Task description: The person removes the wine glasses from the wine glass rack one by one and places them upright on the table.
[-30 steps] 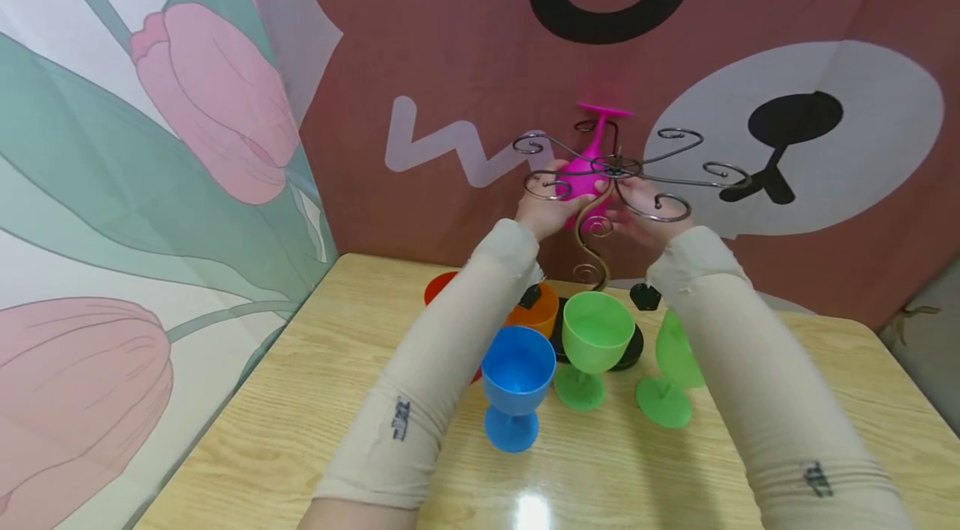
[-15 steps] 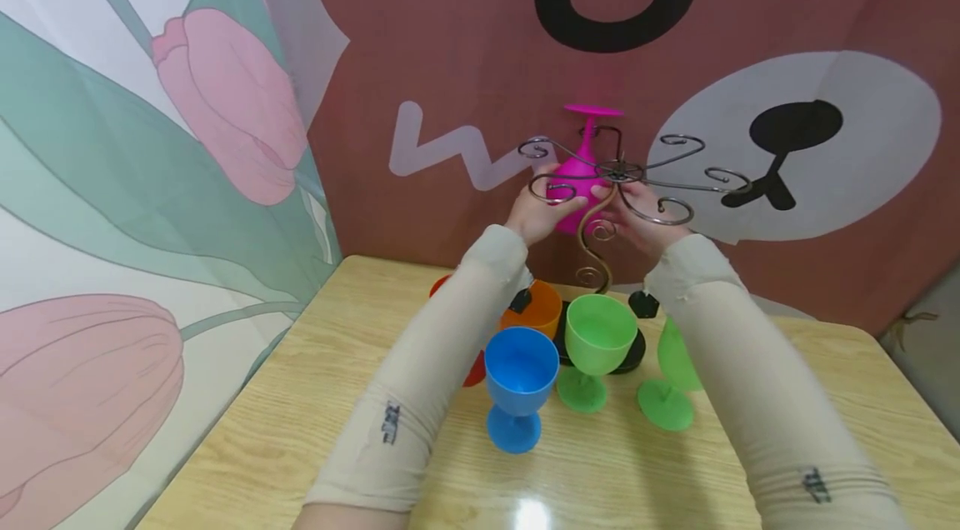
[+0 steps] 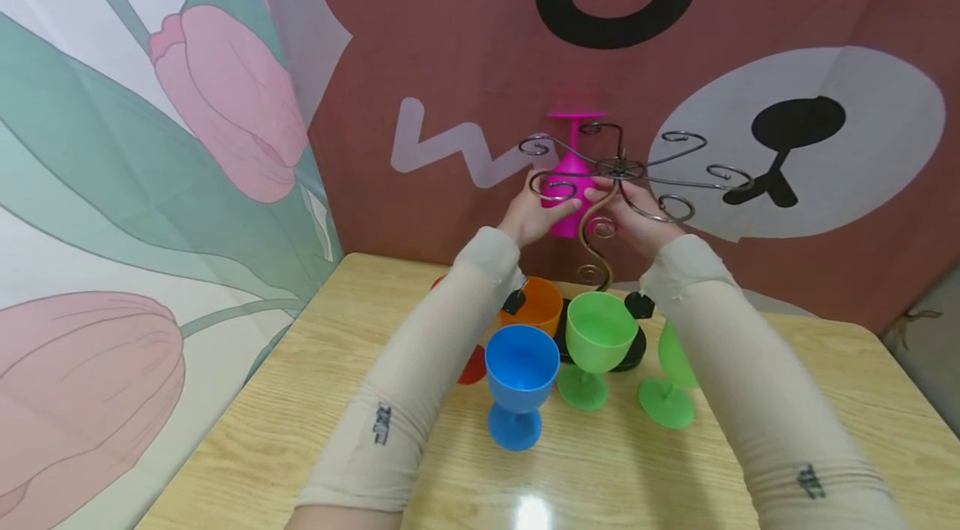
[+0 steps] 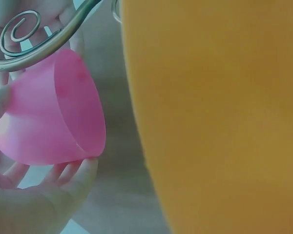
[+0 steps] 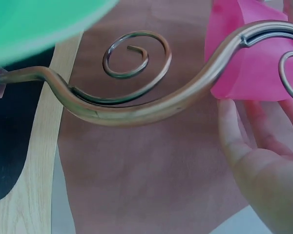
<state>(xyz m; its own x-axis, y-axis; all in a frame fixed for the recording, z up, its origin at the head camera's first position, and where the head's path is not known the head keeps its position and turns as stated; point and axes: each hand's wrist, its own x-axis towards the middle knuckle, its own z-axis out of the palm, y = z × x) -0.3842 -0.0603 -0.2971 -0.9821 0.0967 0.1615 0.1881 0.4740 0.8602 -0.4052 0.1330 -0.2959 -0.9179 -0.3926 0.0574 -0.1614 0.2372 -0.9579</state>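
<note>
A pink goblet [image 3: 567, 217] hangs upside down in the air, its flat foot on top, at the left side of a metal glass rack [image 3: 621, 169] with curled arms. Around its bowl my left hand [image 3: 527, 212] curls its fingers and thumb; the left wrist view shows this hand [image 4: 44, 204] gripping the pink bowl [image 4: 36, 117]. From the other side my right hand [image 3: 641, 217] holds the bowl too, reaching behind the rack's curved stem. In the right wrist view the fingers of this hand [image 5: 273, 180] touch the goblet near its rim.
Upright below stand a blue goblet [image 3: 517, 367], a green goblet [image 3: 600, 330] and an orange goblet [image 3: 538, 303]. My sleeves partly cover a red goblet [image 3: 474, 367] and another green goblet [image 3: 667, 401]. The rack's black base [image 3: 633, 349] sits on the wooden table [image 3: 300, 363], before a patterned cloth.
Both hands have moved the pink goblet slightly left and down, out from the rack's centre. Its tilt has straightened to nearly vertical. The other goblets have stayed put.
</note>
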